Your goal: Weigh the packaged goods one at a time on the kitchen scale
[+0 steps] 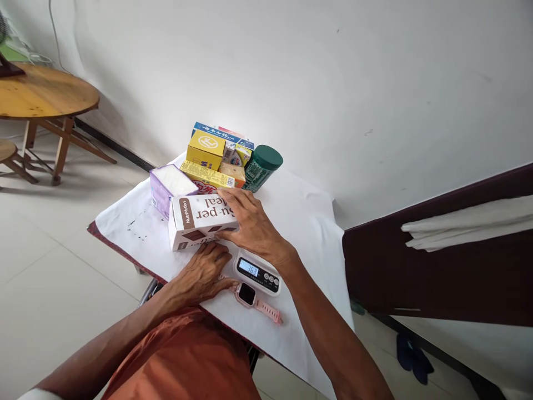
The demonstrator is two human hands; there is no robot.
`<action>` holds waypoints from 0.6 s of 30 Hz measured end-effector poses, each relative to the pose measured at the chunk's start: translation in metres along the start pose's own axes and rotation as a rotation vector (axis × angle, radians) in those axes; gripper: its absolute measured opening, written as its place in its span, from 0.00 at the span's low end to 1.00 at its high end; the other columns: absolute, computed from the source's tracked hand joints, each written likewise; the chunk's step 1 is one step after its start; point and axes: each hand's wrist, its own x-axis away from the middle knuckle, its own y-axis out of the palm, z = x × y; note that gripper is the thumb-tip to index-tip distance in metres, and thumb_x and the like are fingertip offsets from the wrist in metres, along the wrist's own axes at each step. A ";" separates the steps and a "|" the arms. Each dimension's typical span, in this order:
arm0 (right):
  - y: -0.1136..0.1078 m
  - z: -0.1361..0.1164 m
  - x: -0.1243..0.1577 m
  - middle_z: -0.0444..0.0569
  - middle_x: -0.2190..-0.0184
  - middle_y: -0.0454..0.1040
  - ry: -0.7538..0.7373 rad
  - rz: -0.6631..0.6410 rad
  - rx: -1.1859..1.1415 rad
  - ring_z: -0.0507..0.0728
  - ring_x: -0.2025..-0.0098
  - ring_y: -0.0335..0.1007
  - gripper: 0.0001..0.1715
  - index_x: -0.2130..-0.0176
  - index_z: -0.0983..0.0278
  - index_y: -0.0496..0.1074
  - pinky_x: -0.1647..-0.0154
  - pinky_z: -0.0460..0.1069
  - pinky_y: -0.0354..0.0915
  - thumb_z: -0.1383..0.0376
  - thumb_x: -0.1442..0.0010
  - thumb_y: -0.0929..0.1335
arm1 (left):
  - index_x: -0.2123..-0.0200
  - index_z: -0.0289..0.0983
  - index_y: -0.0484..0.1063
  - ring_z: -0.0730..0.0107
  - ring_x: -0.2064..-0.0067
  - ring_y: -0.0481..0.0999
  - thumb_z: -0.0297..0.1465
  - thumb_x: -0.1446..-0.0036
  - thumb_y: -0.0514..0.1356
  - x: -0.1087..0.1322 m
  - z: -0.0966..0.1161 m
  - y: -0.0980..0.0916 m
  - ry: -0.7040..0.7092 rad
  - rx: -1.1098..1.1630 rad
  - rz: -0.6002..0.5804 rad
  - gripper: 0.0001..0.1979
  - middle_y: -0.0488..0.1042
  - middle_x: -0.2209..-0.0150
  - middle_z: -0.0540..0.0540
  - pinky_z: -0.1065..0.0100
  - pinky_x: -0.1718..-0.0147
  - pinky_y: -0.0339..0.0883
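A white and brown cereal box (195,220) lies flat on a small scale (259,271) whose display is lit. My right hand (250,222) grips the box's right end, fingers wrapped over its top and side. My left hand (204,273) rests on the white cloth (300,222) just below the box, fingers curled down beside the scale's left edge. A pink wristwatch (255,300) lies on the cloth next to my left fingertips.
Behind the box stand a purple tissue pack (166,189), yellow boxes (207,157) and a dark green jar (260,166). A round wooden table (41,100) is at the far left. A dark wooden board (437,261) stands at the right.
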 end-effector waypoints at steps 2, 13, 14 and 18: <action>0.001 0.001 0.001 0.58 0.35 0.70 -0.008 0.019 0.005 0.72 0.34 0.64 0.53 0.29 0.57 0.64 0.31 0.72 0.61 0.51 0.46 0.81 | 0.51 0.32 0.77 0.45 0.45 0.76 0.51 0.32 0.61 0.000 0.001 -0.002 0.000 0.001 0.011 0.26 0.78 0.49 0.33 0.46 0.45 0.74; -0.064 -0.016 0.026 0.52 0.44 0.75 0.068 0.214 -0.126 0.67 0.41 0.71 0.40 0.38 0.53 0.73 0.40 0.65 0.72 0.53 0.45 0.81 | 0.48 0.37 0.75 0.49 0.45 0.75 0.46 0.33 0.64 -0.001 0.003 -0.007 -0.002 0.002 -0.082 0.20 0.76 0.45 0.36 0.49 0.46 0.74; -0.074 -0.016 0.032 0.52 0.45 0.74 0.102 0.236 -0.133 0.67 0.42 0.72 0.40 0.38 0.53 0.73 0.42 0.64 0.73 0.51 0.46 0.81 | 0.48 0.37 0.75 0.49 0.44 0.74 0.45 0.33 0.65 -0.002 0.003 -0.008 -0.004 -0.003 -0.090 0.19 0.76 0.45 0.36 0.48 0.46 0.74; -0.109 -0.012 0.063 0.51 0.47 0.74 0.234 0.343 -0.066 0.66 0.45 0.73 0.41 0.40 0.53 0.74 0.47 0.62 0.75 0.48 0.48 0.82 | 0.47 0.37 0.74 0.49 0.44 0.73 0.46 0.33 0.64 -0.003 0.003 -0.009 -0.003 -0.005 -0.096 0.20 0.75 0.44 0.37 0.49 0.47 0.72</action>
